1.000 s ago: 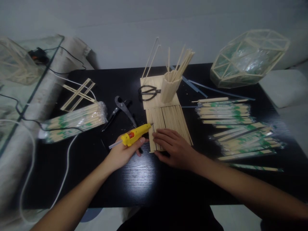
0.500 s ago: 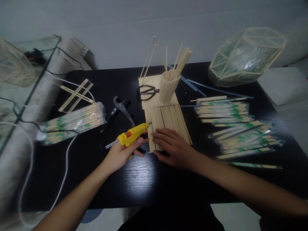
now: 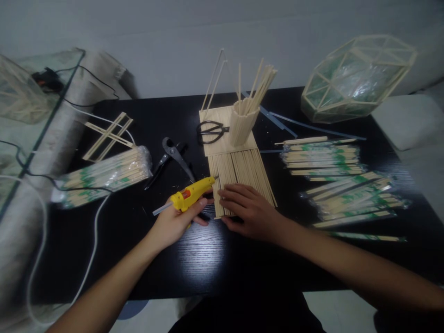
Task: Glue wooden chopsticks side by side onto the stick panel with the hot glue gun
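Note:
My left hand (image 3: pixel 173 224) is wrapped round a yellow hot glue gun (image 3: pixel 190 194), a clear glue stick jutting from its rear. The gun's nozzle is over the left edge of a row of thin wooden sticks (image 3: pixel 243 171) laid side by side. On the near part of those sticks my right hand (image 3: pixel 251 212) lies flat, fingers stretched out and holding nothing. Behind the row is a pale wooden board (image 3: pixel 217 115), bearing a stick-walled cup (image 3: pixel 242 127) full of upright sticks and a pair of black-handled scissors (image 3: pixel 211 132), whose blades are hidden by the cup.
Dark pliers (image 3: pixel 176 157) lie left of the sticks. Further left are a bagged chopstick bundle (image 3: pixel 107 178), a small stick frame (image 3: pixel 109 136) and a white cord (image 3: pixel 95 240). Wrapped chopsticks (image 3: pixel 322 159) lie at right, below a geometric stick frame (image 3: pixel 357 78).

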Action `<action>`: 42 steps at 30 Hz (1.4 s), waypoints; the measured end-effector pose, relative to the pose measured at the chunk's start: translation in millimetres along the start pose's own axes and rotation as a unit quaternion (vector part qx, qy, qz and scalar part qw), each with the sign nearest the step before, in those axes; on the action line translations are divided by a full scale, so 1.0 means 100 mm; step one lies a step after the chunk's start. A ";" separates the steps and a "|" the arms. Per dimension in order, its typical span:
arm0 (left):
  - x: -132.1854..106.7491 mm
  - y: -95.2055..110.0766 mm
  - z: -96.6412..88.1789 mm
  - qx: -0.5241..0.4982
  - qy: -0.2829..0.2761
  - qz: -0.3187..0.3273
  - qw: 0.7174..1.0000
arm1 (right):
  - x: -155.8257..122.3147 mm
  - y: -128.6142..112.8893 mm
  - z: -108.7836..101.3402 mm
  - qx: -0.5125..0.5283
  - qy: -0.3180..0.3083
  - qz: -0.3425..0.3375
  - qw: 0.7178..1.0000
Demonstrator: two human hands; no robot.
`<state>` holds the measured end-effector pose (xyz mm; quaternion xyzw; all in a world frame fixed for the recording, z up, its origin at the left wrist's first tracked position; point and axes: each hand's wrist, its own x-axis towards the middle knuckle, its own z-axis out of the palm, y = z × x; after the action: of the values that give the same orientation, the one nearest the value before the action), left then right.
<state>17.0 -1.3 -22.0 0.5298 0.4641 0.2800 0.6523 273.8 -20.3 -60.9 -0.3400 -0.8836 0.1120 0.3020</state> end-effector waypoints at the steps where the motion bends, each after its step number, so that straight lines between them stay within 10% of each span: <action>1: 0.00 0.00 0.00 -0.001 0.001 -0.002 1.000 | 0.00 0.00 0.00 -0.001 -0.001 -0.001 1.000; 42: 0.00 -0.01 0.01 -0.015 0.013 -0.006 1.000 | 0.01 0.02 0.00 -0.011 -0.005 -0.008 1.000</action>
<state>17.7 -1.6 -22.7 0.5139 0.4712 0.2896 0.6557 273.9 -18.5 -61.4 -0.3358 -0.8886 0.1019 0.2952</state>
